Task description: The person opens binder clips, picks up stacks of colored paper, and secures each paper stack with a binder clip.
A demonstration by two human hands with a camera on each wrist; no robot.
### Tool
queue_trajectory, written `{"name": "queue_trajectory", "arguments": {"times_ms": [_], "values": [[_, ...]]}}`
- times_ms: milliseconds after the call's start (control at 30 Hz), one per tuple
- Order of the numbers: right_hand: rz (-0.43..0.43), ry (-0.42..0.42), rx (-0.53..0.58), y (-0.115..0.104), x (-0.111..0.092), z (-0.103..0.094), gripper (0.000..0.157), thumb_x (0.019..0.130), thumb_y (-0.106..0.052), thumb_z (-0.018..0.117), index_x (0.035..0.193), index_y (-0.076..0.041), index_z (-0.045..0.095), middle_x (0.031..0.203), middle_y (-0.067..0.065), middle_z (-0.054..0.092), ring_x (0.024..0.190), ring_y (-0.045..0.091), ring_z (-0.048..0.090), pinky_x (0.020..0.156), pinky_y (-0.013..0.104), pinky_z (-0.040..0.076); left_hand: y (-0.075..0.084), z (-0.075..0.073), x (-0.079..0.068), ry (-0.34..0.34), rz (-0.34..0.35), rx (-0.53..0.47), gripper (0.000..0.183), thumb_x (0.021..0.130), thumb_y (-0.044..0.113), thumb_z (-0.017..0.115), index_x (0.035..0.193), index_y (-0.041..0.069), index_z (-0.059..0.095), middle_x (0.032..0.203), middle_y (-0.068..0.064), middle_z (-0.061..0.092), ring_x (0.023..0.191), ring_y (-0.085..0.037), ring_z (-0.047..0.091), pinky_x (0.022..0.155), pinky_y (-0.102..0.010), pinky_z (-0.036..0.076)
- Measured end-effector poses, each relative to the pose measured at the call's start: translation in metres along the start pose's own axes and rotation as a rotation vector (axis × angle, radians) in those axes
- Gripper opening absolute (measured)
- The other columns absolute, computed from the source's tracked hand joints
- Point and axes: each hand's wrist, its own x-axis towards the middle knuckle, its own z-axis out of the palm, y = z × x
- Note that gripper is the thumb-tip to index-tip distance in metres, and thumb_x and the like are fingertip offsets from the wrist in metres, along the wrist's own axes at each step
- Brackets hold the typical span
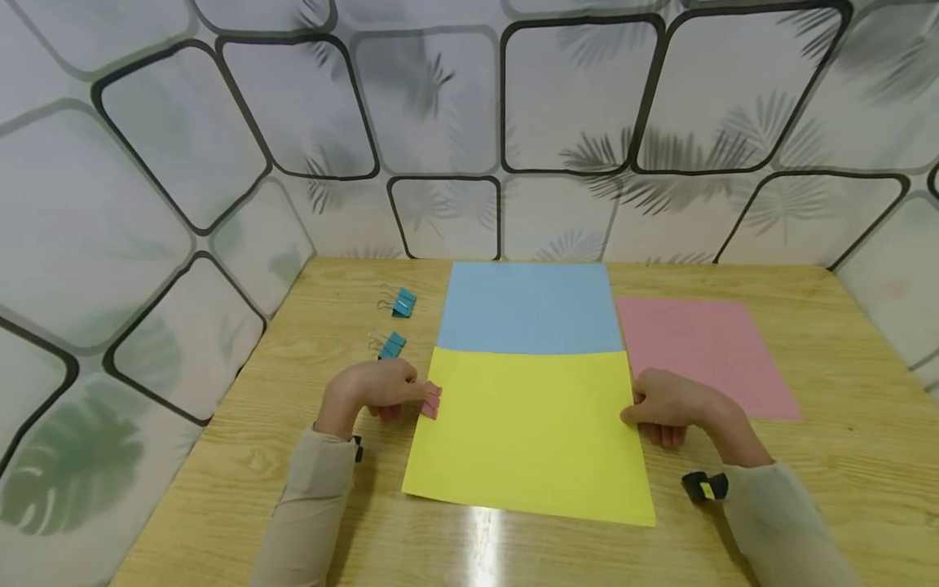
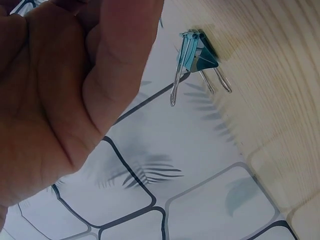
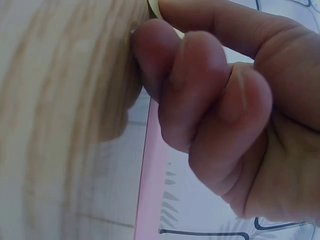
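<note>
The head view alone shows the full layout. The left hand (image 1: 374, 390) has thumb and fingers drawn together on a pink clip (image 1: 431, 401), at the left edge of a yellow sheet (image 1: 528, 432). The right hand (image 1: 675, 405) pinches the right edge of that sheet between thumb and forefinger.

The right wrist view adds that the other three fingers (image 3: 232, 102) are curled in toward the palm, near the wood surface, with a strip of pink sheet (image 1: 707, 355) behind them. The left wrist view shows the palm and a teal clip standing with its wire handles spread; the left fingertips lie outside that view. Which of the two teal clips it shows cannot be told.

The yellow sheet lies centrally on a light wood-grain table (image 1: 242, 489), its far edge meeting a blue sheet (image 1: 531, 307); whether the blue runs underneath cannot be determined. The far teal clip (image 1: 403, 302) and near teal clip (image 1: 392, 345) sit left of the blue sheet, the near one just beyond the left hand. Light glares on the table's near part. White walls (image 1: 440, 98) with rounded outlines and leaf prints stand around the table.
</note>
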Motion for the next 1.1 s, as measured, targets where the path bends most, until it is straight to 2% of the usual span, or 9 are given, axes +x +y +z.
{"name": "queue_trajectory", "arguments": {"times_ms": [133, 233, 567, 800, 1100], "values": [[0.007, 0.002, 0.007, -0.0010, -0.0004, -0.0004, 0.038, 0.095, -0.018, 0.064, 0.058, -0.006, 0.062, 0.048, 0.003, 0.058, 0.039, 0.015, 0.056, 0.040, 0.031, 0.050, 0.0004, -0.0014, 0.0002, 0.002, 0.016, 0.017, 0.039, 0.105, 0.027, 0.050, 0.075, 0.003, 0.053, 0.067, -0.013, 0.063, 0.056, -0.022, 0.061, 0.048, -0.028, 0.043], [0.006, 0.001, 0.016, -0.0007, -0.0012, -0.0004, 0.039, 0.095, -0.018, 0.064, 0.057, -0.006, 0.062, 0.048, 0.003, 0.057, 0.039, 0.014, 0.055, 0.039, 0.031, 0.049, 0.0010, -0.0015, 0.0007, -0.001, 0.022, 0.017, 0.036, 0.104, 0.024, 0.050, 0.076, 0.003, 0.055, 0.068, -0.013, 0.064, 0.058, -0.023, 0.062, 0.049, -0.028, 0.043], [-0.022, -0.007, -0.001, 0.0003, -0.0026, -0.0013, 0.043, 0.095, -0.018, 0.063, 0.054, -0.008, 0.058, 0.046, 0.002, 0.057, 0.036, 0.012, 0.054, 0.038, 0.030, 0.049, 0.0018, -0.0010, 0.0007, 0.009, 0.018, -0.010, 0.034, 0.101, 0.019, 0.054, 0.069, 0.010, 0.049, 0.064, -0.012, 0.061, 0.054, -0.020, 0.056, 0.047, -0.024, 0.035], [0.001, -0.020, 0.020, -0.0013, -0.0035, -0.0013, 0.044, 0.096, -0.018, 0.064, 0.054, -0.008, 0.056, 0.047, 0.002, 0.057, 0.037, 0.011, 0.052, 0.038, 0.027, 0.047, 0.0004, 0.0003, 0.0002, 0.011, 0.057, -0.001, 0.031, 0.102, 0.017, 0.051, 0.074, 0.003, 0.054, 0.064, -0.011, 0.059, 0.052, -0.017, 0.046, 0.048, -0.025, 0.035], [-0.023, -0.025, 0.027, -0.0020, -0.0054, -0.0023, 0.043, 0.097, -0.018, 0.063, 0.056, -0.007, 0.057, 0.047, 0.003, 0.057, 0.038, 0.012, 0.054, 0.039, 0.030, 0.049, -0.0043, -0.0036, -0.0011, 0.013, 0.064, 0.003, 0.033, 0.103, 0.024, 0.054, 0.080, 0.001, 0.057, 0.066, -0.008, 0.058, 0.054, -0.017, 0.048, 0.050, -0.024, 0.035]]}}
